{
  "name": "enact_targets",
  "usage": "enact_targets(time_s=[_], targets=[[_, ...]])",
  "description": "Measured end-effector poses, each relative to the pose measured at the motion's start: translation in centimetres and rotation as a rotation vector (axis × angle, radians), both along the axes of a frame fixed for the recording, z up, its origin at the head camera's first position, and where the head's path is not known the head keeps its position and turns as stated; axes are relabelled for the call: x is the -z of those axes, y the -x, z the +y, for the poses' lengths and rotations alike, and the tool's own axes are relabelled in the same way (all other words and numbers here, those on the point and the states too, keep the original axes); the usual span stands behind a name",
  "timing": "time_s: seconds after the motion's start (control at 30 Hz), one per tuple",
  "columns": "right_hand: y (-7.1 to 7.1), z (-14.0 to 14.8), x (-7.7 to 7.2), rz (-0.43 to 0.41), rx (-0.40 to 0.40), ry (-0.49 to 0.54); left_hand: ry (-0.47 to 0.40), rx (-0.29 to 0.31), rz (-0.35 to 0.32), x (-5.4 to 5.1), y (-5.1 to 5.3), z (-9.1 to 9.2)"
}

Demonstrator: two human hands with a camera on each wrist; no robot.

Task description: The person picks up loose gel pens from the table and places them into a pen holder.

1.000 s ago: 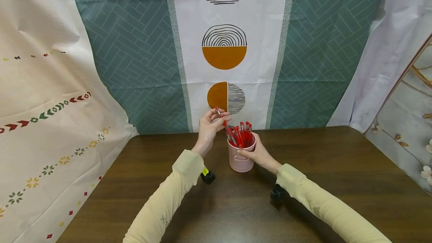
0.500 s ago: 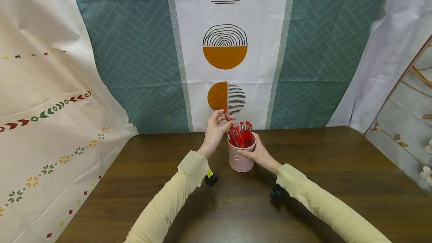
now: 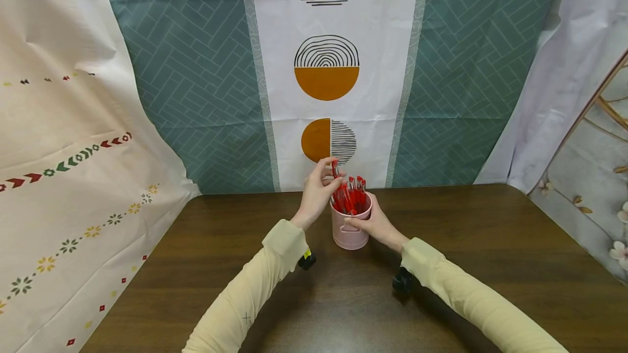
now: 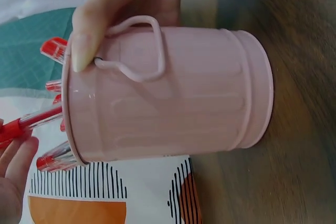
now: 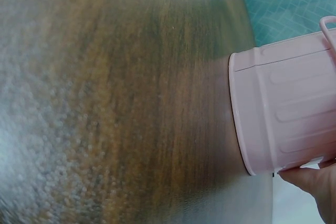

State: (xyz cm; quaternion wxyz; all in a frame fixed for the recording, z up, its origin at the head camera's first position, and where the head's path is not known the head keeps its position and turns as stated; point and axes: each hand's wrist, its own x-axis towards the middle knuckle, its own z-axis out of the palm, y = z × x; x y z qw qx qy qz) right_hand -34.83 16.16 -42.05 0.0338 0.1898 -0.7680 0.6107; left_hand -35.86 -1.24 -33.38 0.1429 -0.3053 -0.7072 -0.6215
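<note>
My left hand (image 3: 316,192) pinches a red pen (image 3: 335,168) at the left of the pink bucket's mouth. In the left wrist view that pen (image 4: 39,116) slants in over the rim, its inner end hidden inside. My right hand (image 3: 380,226) grips the small pink bucket (image 3: 350,236) from the right, thumb on the near side by the wire handle (image 4: 157,51). Several red-capped pens (image 3: 360,195) stand in the bucket. The bucket (image 5: 294,98) shows its ribbed side and base in the right wrist view.
The bucket stands on a dark wooden table (image 3: 343,298) towards its back edge. Behind hangs a green and white patterned cloth (image 3: 382,80). A cream cloth (image 3: 64,178) drapes at the left and a floral one (image 3: 589,178) at the right.
The left hand has moved right, towards the bucket. The pen it holds has gone from leaning left to nearly upright. The right hand and bucket have hardly moved.
</note>
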Motion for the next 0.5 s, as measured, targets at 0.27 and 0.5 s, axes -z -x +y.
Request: enact_targets(time_s=[0.27, 0.5], targets=[[-0.09, -0.01, -0.20, -0.013, 0.002, -0.003, 0.099, -0.186, 0.038, 0.03, 0.11, -0.15], [-0.26, -0.13, -0.26, -0.007, 0.015, -0.013, 0.155, -0.239, 0.004, 0.61, 0.55, -0.37]])
